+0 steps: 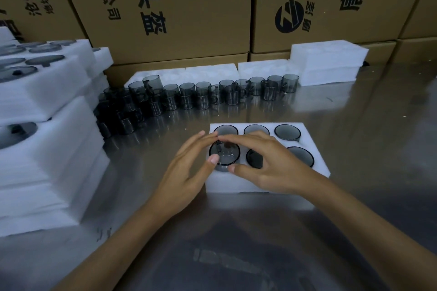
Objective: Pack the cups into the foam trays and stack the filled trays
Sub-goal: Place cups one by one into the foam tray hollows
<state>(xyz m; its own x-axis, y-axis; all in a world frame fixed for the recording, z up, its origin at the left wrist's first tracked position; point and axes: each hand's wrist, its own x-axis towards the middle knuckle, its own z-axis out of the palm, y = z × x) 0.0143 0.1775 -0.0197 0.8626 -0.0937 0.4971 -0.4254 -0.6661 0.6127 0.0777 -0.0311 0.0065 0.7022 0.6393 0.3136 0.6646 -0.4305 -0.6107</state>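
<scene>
Between both hands' (189, 168) (267, 165) pinching fingertips, smoky cup (224, 152) over foam tray (316, 168) pocket.

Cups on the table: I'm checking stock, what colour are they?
Smoky grey, see-through cups, clearest in the head view.

We note smoky, glossy, see-through cup (224, 152) between left hand (186, 172) and right hand (267, 165); matt white foam tray (316, 165) beneath; brushed reflective metal bench (354, 125); matt cardboard boxes (179, 7) beyond.
</scene>
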